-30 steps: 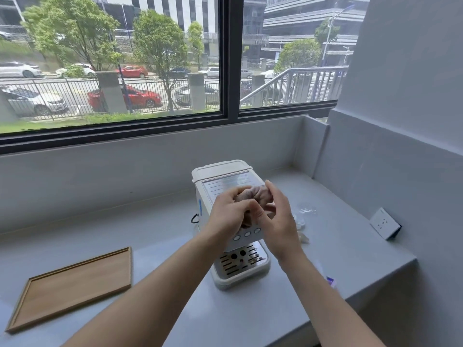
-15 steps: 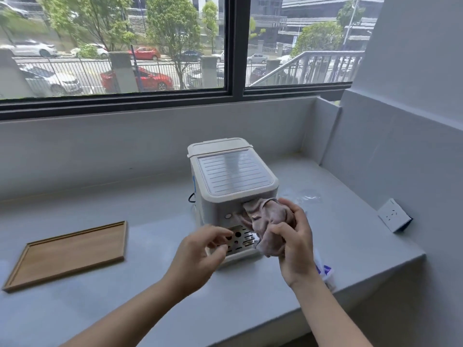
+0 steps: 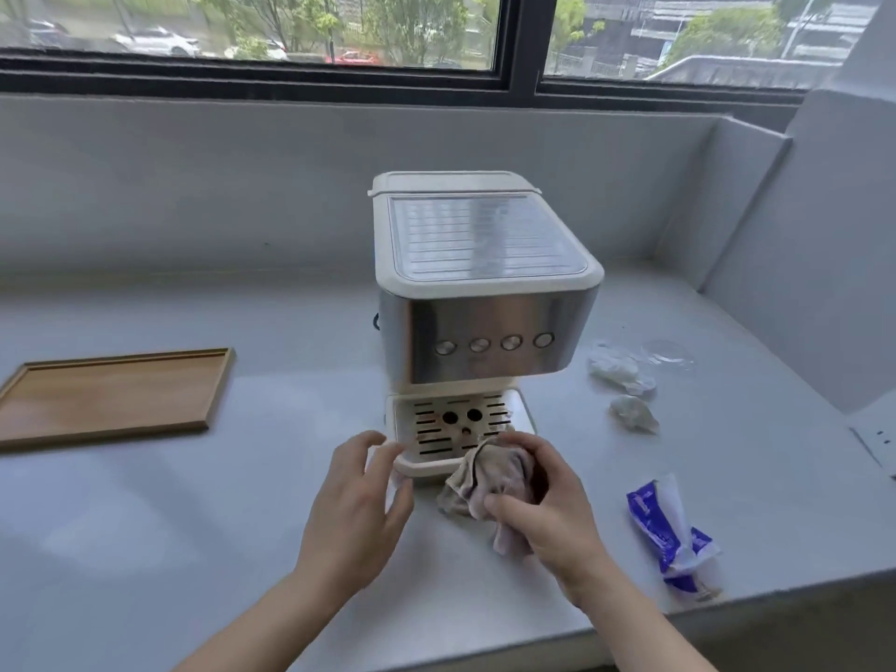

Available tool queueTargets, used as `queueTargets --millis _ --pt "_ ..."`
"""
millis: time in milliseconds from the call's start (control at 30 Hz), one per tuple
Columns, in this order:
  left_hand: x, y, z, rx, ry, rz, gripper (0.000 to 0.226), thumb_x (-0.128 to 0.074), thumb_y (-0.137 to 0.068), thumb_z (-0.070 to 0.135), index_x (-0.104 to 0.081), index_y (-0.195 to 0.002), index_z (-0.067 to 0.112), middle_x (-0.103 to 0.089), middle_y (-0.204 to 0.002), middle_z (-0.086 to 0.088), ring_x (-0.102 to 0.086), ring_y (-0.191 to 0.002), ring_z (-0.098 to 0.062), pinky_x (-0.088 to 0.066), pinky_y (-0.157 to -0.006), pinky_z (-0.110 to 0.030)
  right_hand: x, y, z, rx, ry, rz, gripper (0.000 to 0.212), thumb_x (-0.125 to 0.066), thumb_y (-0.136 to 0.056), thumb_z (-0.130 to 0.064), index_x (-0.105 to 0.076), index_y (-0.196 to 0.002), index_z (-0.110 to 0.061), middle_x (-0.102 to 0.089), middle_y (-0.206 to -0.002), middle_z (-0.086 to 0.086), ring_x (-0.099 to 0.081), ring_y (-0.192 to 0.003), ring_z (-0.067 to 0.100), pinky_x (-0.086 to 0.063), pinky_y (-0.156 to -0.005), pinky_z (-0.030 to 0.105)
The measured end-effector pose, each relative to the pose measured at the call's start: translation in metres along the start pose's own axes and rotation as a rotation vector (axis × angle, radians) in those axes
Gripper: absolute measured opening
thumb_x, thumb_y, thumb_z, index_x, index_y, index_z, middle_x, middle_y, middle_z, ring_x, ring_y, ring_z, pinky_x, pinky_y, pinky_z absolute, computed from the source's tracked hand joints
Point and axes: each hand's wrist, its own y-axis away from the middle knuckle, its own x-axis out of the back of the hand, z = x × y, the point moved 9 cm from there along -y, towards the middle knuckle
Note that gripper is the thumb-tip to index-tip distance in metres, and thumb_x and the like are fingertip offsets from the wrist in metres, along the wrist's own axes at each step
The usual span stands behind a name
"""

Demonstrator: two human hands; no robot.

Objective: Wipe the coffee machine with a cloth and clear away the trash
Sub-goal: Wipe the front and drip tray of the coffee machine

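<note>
So the boxy cream-and-steel coffee machine (image 3: 485,293) stays put, our left hand (image 3: 354,506) rests loose-fingered at its drip tray (image 3: 412,469) while our right hand (image 3: 548,511) grips the crumpled mauve cloth (image 3: 489,482) against the tray's front edge.

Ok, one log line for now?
right hand: grips cloth at drip tray front | left hand: open by tray corner | trash: on counter right of coffee machine

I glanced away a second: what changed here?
The right hand brought the crumpled pinkish cloth down from the top of the white-and-steel coffee machine to its drip tray. The left hand let go of it and dropped beside that tray. The flat wooden tray and crumpled tissues stayed put.
</note>
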Motion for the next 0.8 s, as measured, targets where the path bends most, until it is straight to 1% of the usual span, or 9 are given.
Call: queueTargets --millis 100,167,233,367,467,533,600,667,800 --pt "-0.013 -0.007 0.004 -0.044 -0.058 0.053 0.027 -0.067 -0.088 0.023 -0.057 -0.112 0.015 -0.054 -0.122 -0.008 -0.054 -0.111 -0.027 -0.052 -0.071 -0.031 -0.006 0.001 -0.01 0.271 0.388 0.027 0.057 -0.076 -0.069 -0.02 -0.059 -0.121 -0.036 -0.062 -0.119 -0.019 -0.059 -0.11 0.003 -0.049 -0.088 0.019" --pt "-0.022 -0.012 0.002 -0.02 -0.038 0.072 0.022 -0.064 -0.089 0.023 -0.055 -0.107 0.015 -0.052 -0.121 -0.008 -0.056 -0.107 -0.028 -0.054 -0.064 -0.034 -0.008 0.007 -0.019 0.505 0.803 0.105 0.052 -0.073 -0.073 -0.036 -0.057 -0.123 -0.036 -0.054 -0.122 -0.018 -0.055 -0.105 0.008 -0.05 -0.081 0.024" --pt "-0.027 -0.012 0.001 -0.038 -0.043 0.1 0.019 -0.059 -0.091 0.027 -0.051 -0.104 0.016 -0.05 -0.119 -0.008 -0.056 -0.103 -0.029 -0.054 -0.059 -0.036 -0.006 0.013 -0.015 0.555 0.985 0.158 0.053 -0.069 -0.072 -0.049 -0.054 -0.122 -0.04 -0.052 -0.121 -0.015 -0.052 -0.099 0.013 -0.049 -0.07 0.026" --pt "-0.029 -0.01 0.001 -0.089 -0.093 0.115 0.02 -0.046 -0.095 0.036 -0.049 -0.101 0.017 -0.052 -0.12 -0.008 -0.06 -0.091 -0.03 -0.05 -0.051 -0.036 0.01 0.017 -0.005 0.514 0.771 0.232 0.036 -0.065 -0.081 -0.038 -0.057 -0.115 -0.041 -0.057 -0.104 -0.018 -0.061 -0.089 0.007 -0.054 -0.063 0.028" --pt "-0.029 -0.009 0.002 -0.083 -0.102 0.101 0.024 -0.044 -0.096 0.036 -0.05 -0.099 0.014 -0.052 -0.121 -0.008 -0.062 -0.085 -0.031 -0.051 -0.051 -0.037 0.037 0.009 -0.007 0.477 0.498 0.366 0.051 -0.075 -0.073 -0.007 -0.06 -0.11 -0.038 -0.057 -0.103 -0.017 -0.06 -0.095 0.004 -0.049 -0.077 0.019" --pt "-0.028 -0.009 0.003 -0.07 -0.132 0.094 0.025 -0.044 -0.096 0.035 -0.052 -0.099 0.012 -0.052 -0.122 -0.01 -0.061 -0.084 -0.032 -0.051 -0.049 -0.038 0.043 -0.001 -0.01 0.466 0.494 0.424 0.059 -0.074 -0.071 0.003 -0.062 -0.116 -0.034 -0.055 -0.117 -0.01 -0.056 -0.109 0.008 -0.049 -0.089 0.028" --pt "-0.027 -0.009 0.005 -0.066 -0.156 0.098 0.025 -0.046 -0.096 0.033 -0.053 -0.098 0.01 -0.053 -0.122 -0.012 -0.061 -0.082 -0.033 -0.049 -0.046 -0.037 0.037 -0.007 -0.01 0.417 0.627 0.436 0.058 -0.073 -0.077 -0.004 -0.059 -0.127 -0.031 -0.045 -0.14 -0.003 -0.049 -0.121 0.021 -0.052 -0.089 0.041" --pt "-0.026 -0.008 0.007 -0.085 -0.162 0.102 0.023 -0.047 -0.096 0.031 -0.052 -0.097 0.008 -0.054 -0.12 -0.014 -0.06 -0.079 -0.035 -0.047 -0.043 -0.037 0.022 -0.003 -0.01 0.454 0.861 0.408 0.061 -0.075 -0.079 -0.018 -0.055 -0.134 -0.034 -0.037 -0.152 -0.004 -0.045 -0.121 0.025 -0.054 -0.071 0.038" --pt "-0.027 -0.008 0.008 -0.079 -0.166 0.101 0.028 -0.043 -0.096 0.035 -0.051 -0.096 0.008 -0.055 -0.117 -0.013 -0.059 -0.073 -0.035 -0.047 -0.042 -0.037 0.025 -0.005 -0.005 0.491 0.897 0.332 0.038 -0.071 -0.083 -0.033 -0.062 -0.12 -0.035 -0.057 -0.12 -0.011 -0.054 -0.099 0.022 -0.051 -0.063 0.034"
